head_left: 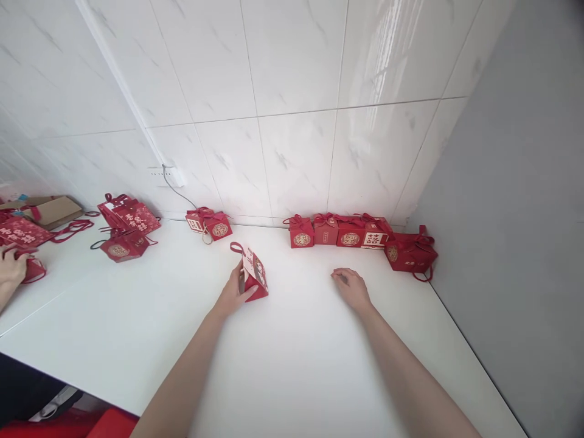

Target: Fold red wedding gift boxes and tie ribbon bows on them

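My left hand (234,294) grips a small red gift box (256,278) with a peaked top, printed pale panels and a ribbon loop on its upper left. The box is on or just above the white table (283,365); I cannot tell which. To the right, my right hand (352,288) has its fingers curled together, and no object shows in them. Beyond that hand, against the wall, stands a row of red gift boxes (350,232) with gold round emblems and ribbon bows. A larger red box (411,252) sits at the row's right end.
Two small red boxes (210,224) stand near the wall socket (165,176) and its cable. Further left are red printed bags or boxes (132,216) and a cardboard box (57,211). Another person's hand (11,267) touches a red box at the left edge. A grey panel (515,213) bounds the right.
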{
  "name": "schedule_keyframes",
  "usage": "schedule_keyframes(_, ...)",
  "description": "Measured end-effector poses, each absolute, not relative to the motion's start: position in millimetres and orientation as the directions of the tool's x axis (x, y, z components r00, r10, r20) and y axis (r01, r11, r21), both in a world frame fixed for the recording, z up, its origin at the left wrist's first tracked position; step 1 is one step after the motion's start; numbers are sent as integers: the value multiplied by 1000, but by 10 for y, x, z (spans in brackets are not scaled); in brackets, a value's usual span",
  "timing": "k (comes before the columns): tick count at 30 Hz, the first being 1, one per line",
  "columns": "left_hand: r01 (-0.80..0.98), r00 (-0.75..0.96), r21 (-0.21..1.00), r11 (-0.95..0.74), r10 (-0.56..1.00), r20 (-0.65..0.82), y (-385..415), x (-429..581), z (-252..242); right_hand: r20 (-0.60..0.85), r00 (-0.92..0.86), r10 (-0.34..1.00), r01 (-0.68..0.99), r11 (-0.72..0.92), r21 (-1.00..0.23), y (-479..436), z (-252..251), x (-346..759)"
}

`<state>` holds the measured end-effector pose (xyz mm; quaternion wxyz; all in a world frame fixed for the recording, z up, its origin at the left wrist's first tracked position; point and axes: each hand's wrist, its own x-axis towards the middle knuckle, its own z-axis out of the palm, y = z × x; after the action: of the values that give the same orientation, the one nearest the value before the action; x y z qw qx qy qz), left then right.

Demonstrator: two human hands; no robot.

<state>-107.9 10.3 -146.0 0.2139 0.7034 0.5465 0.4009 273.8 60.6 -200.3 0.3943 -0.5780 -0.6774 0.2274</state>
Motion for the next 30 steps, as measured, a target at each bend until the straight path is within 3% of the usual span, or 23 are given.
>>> schedule_keyframes(4,418,212,852,-315,946,246,128,-1174,-1593,279,-34,960,620,239,-747,602,-2012,2739)
schedule_keyframes(10,364,251,894,-261,952,175,114,-1261,-1612,286,-41,957,635,246,-733,589,-2018,2743)
schedule_keyframes(17,360,185,922,-143,979,80,127,-1351,-1586,286,-41,957,641,245,-728,587,-2025,2745)
schedule_keyframes(21,349,5,937,-16,1000,15,207,-1409,-1605,288,-38,957,647,243,-723,592,-2026,2747)
schedule_keyframes(24,391,-207,921,-5,974,93,232,-1446,-1540,287,-39,957,651,242,-719,596,-2026,2754)
schedule_keyframes(27,410,-375,904,-119,882,286,177,-1442,-1411,288,-37,957,654,241,-717,596,-2026,2760)
schedule_keyframes(30,482,-211,844,-237,903,374,76,-1367,-1301,292,-40,956,653,246,-717,590,-2027,2765)
